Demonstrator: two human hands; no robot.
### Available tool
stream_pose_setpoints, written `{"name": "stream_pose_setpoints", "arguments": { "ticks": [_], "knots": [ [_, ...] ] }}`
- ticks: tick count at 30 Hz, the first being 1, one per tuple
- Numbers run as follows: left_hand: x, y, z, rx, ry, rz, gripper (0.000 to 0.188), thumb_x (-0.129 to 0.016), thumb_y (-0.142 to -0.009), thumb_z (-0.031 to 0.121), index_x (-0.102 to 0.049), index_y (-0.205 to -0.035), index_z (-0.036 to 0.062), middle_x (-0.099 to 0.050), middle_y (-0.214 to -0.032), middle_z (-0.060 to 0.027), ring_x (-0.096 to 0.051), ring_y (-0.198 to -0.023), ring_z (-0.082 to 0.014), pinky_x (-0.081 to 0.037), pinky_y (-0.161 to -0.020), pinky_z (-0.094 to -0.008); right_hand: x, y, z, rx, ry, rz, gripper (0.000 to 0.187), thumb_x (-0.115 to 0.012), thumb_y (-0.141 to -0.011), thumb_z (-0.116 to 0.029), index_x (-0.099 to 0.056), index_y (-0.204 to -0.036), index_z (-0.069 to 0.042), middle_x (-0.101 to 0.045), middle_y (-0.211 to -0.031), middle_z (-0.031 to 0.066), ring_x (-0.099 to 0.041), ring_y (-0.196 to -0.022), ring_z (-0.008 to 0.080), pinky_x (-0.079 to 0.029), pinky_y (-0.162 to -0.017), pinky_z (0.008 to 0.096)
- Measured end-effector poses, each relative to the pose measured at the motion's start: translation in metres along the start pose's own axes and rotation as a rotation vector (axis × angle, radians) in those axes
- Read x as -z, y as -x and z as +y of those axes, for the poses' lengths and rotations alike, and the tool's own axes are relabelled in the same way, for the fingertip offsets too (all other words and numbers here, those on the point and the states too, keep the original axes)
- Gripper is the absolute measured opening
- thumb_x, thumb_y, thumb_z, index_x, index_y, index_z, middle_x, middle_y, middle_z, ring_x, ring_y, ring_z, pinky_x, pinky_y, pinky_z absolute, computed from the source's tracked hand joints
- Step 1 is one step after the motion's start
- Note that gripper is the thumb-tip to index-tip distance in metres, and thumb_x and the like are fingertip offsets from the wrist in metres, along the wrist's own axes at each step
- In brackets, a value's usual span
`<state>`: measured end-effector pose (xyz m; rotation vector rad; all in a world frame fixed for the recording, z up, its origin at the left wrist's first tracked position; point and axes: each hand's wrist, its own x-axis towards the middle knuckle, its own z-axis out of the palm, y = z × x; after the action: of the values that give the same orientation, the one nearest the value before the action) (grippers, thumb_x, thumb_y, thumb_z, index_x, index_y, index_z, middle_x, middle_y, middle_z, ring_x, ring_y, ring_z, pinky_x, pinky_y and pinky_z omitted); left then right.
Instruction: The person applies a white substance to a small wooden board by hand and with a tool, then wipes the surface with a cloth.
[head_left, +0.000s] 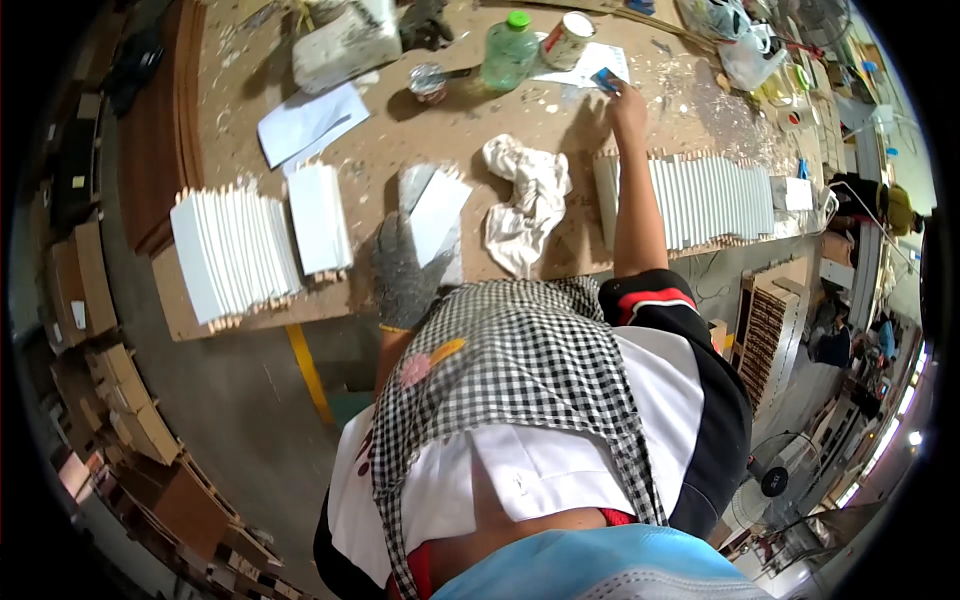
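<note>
My left hand (396,275), in a grey knitted glove, is closed round the lower left corner of a small white panel (440,212) with wooden pegs along its end. Beneath that panel lies a grey flat piece (452,262). With my right arm stretched far forward, my bare right hand (624,97) pinches a small flat blue thing (605,79) over a white paper sheet (600,64). Its exact kind is too small to tell. Between my arms rests a crumpled white cloth (527,200).
White pegged panels stand in rows on the left (235,255) and right (710,200), with a smaller stack (320,218) beside the left row. Further back are a green-capped bottle (509,55), a can (568,42), a small cup (427,84) and folded paper (313,122).
</note>
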<state>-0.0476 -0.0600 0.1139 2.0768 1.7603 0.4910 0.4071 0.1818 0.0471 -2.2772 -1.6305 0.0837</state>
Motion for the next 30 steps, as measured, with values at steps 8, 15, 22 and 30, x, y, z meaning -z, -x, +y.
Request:
{"name": "stream_pose_setpoints", "arguments": {
  "ticks": [8, 15, 22, 30],
  "knots": [
    [0.006, -0.022, 0.012, 0.175, 0.036, -0.146, 0.086, -0.076, -0.084, 0.041, -0.036, -0.146, -0.0042, -0.047, -0.137, -0.0281, -0.047, -0.121, -0.0446, -0.038, -0.104, -0.0538, -0.027, -0.053, 0.029, -0.009, -0.116, -0.127, 0.035, -0.072, -0.089, -0.024, -0.07, -0.121, -0.01, -0.07, -0.113, 0.0212, -0.069, -0.1, 0.0319, -0.053, -0.086, 0.039],
    [0.003, -0.03, 0.004, 0.118, -0.017, -0.082, 0.079, -0.076, -0.083, 0.038, -0.043, -0.143, -0.0012, -0.051, -0.132, -0.025, -0.05, -0.117, -0.0417, -0.04, -0.1, -0.0517, 0.036, 0.087, -0.091, -0.036, -1.096, -0.649, 0.037, -0.074, -0.092, -0.017, -0.068, -0.124, 0.002, -0.073, -0.108, 0.0102, -0.068, -0.092, 0.0141, -0.054, -0.083, 0.0287],
    [0.008, -0.028, 0.011, 0.093, -0.089, -0.069, 0.08, -0.078, -0.082, 0.037, -0.044, -0.144, -0.0012, -0.053, -0.132, -0.0238, -0.054, -0.116, -0.0387, -0.043, -0.099, -0.049, 0.062, 0.177, -0.187, 0.268, -0.546, -0.478, 0.038, -0.075, -0.089, -0.025, -0.07, -0.121, -0.006, -0.068, -0.111, 0.0134, -0.071, -0.081, 0.0276, -0.058, -0.071, 0.0354],
    [0.007, -0.025, 0.008, 0.082, -0.163, -0.033, 0.079, -0.075, -0.082, 0.041, -0.046, -0.143, -0.0003, -0.056, -0.13, -0.0195, -0.057, -0.112, -0.0356, -0.044, -0.096, -0.0476, 0.054, 0.19, -0.204, 0.388, -0.47, -0.347, 0.038, -0.077, -0.084, -0.02, -0.07, -0.118, -0.005, -0.069, -0.107, 0.0132, -0.066, -0.094, 0.0311, -0.055, -0.081, 0.0391]
  ]
}}
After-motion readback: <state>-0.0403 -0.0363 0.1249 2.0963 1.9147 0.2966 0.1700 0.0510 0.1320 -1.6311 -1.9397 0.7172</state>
